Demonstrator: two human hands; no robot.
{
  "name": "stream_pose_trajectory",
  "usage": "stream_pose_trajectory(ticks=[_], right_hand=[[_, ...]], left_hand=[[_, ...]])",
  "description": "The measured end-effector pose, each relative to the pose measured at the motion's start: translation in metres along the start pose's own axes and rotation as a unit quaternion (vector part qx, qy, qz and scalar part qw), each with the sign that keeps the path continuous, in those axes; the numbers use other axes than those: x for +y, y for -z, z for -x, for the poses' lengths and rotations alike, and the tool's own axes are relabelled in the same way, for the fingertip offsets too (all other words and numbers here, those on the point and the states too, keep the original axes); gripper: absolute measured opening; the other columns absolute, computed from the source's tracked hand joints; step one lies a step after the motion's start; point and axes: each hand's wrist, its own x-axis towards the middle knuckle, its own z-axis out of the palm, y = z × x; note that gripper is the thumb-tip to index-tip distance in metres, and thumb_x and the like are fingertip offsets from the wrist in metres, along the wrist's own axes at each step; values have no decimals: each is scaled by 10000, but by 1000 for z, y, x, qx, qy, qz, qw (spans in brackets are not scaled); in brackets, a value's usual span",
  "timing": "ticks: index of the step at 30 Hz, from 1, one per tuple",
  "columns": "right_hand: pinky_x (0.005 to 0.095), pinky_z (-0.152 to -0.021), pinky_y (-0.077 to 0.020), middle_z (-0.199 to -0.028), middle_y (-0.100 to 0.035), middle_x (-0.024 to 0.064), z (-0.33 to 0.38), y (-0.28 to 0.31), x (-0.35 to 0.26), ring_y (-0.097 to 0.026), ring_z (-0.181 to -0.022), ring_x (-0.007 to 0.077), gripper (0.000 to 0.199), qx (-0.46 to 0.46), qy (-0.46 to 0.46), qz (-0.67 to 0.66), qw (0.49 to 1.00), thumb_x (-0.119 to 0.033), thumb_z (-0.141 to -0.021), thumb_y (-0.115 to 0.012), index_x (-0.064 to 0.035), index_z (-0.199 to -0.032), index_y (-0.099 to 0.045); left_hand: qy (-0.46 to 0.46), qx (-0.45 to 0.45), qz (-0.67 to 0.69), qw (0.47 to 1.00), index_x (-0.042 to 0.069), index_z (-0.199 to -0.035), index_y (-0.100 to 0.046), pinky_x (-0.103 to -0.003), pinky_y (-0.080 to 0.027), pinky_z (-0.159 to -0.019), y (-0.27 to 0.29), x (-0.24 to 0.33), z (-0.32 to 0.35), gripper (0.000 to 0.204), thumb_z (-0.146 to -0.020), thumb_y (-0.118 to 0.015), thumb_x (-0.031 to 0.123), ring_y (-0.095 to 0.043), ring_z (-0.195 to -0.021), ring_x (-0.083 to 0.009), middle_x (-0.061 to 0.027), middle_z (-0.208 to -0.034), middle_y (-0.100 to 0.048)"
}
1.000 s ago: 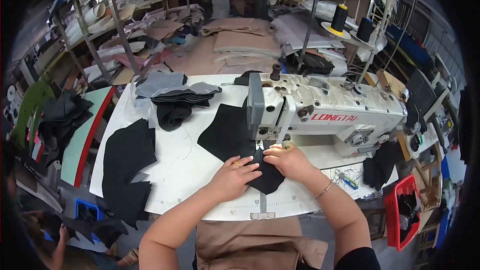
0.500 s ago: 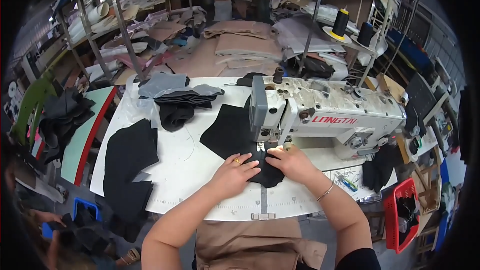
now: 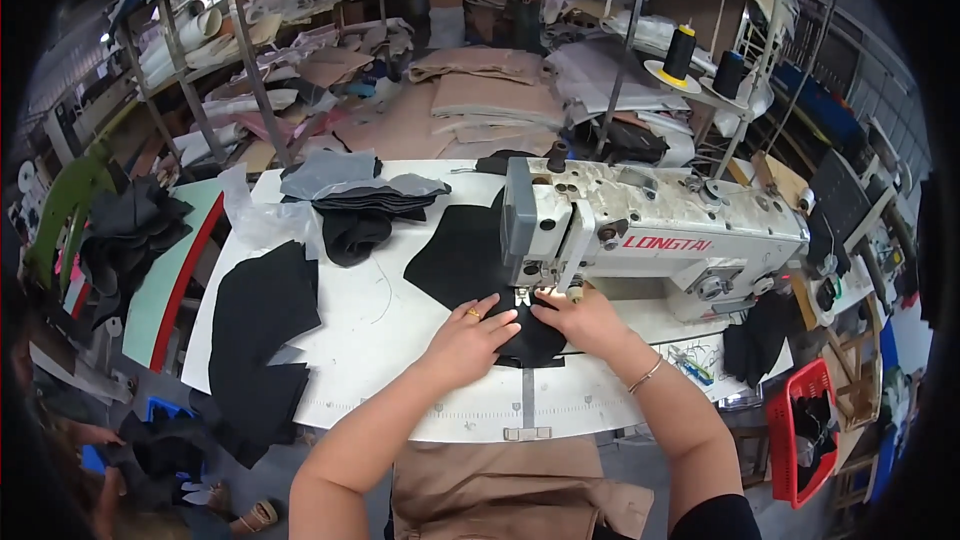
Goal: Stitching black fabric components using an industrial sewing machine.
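L hand (image 3: 465, 342) palm-down, fingers fwd, slightly apart; R hand (image 3: 585, 322) palm-down opp., fingers angled inward; forearms (image 3: 372, 428) over bench's (image 3: 345, 350) near edge, elbows bent.

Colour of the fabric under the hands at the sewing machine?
The fabric is black, with no visible pattern; the head view shows it best.

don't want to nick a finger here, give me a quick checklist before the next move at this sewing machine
1. Black fabric piece under the presser foot: ok, it shows both behind and in front.
2. Left hand on the fabric: ok, resting flat near its left side.
3. Right hand well clear of the presser foot: not ok, it looks very close.
4. Needle threaded: cannot tell, too small to make out.
5. Thread cones in place: ok, two stand beyond the machine.
6. Blue-green hand tool off the fabric: ok, it lies right of it.
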Motion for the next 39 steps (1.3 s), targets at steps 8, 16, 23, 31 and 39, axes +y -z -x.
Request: stream_pose_trajectory(ticks=[8,16,23,31,39], right_hand=[[357,-665,-483,-1035,-671,10,-1,-5,1,-597,-650,253,277,11,16,45,999,-116,-765,-581,-149,-1022,-681],[352,-685,-488,-978,-662,-5,-1,-5,1,-602,-652,231,268,18,6,68,997,-103,-763,-576,-147,-1010,-671],[358,-691,-490,-917,-659,-5,-1,-9,2,-619,-653,204,249,34,6,72,997,-117,-775,-570,-165,-1001,-663],[360,-676,-486,-846,-658,-15,-4,-14,2,-619,-646,207,237,19,-17,71,997,-116,-781,-566,-167,-1000,-639],[348,-675,-473,-849,-662,-6,-2,-16,1,-617,-653,209,245,9,-23,80,996,-104,-781,-561,-161,-1005,-640]], left_hand=[[2,-12,-14,1000,132,-1230,-577,-436,-285,-1110,3,2,0,511,-728,-669,109,-349,-1351,-273,-26,-1372,-491],[8,1,-17,1000,145,-1230,-570,-457,-255,-1128,6,7,-1,530,-715,-691,129,-310,-1365,-288,-52,-1327,-483],[10,3,-15,1000,177,-1249,-567,-489,-243,-1132,7,9,0,585,-683,-696,110,-319,-1360,-292,-44,-1333,-487],[9,19,-18,1000,186,-1258,-564,-502,-235,-1133,1,6,2,557,-717,-682,126,-303,-1372,-294,-42,-1354,-482],[9,15,-24,1000,179,-1267,-558,-508,-222,-1137,-1,4,2,548,-734,-677,137,-296,-1377,-298,-48,-1362,-479]])
